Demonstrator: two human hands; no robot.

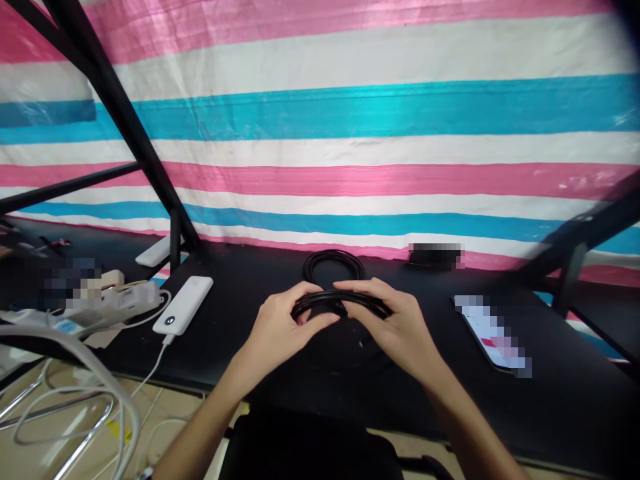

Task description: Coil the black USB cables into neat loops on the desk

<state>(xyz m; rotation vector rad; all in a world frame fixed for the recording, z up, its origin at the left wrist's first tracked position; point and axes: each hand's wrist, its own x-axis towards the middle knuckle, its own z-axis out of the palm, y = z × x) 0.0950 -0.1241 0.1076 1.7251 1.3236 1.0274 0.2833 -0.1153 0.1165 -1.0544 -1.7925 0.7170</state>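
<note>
Both hands hold a coiled black cable (341,301) just above the black table (280,373). My left hand (285,321) pinches the coil's left end, thumb across the front. My right hand (395,323) wraps over the coil's right side with curled fingers. A second coil of black cable (333,264) lies flat on the table just behind the hands.
A white power bank (183,305) with a white cord lies at the left, beside a power strip and plugs (107,297). A phone (493,333) lies at the right. Black frame bars (115,110) cross the left; a striped tarp (350,133) hangs behind. White cables (70,393) loop at the lower left.
</note>
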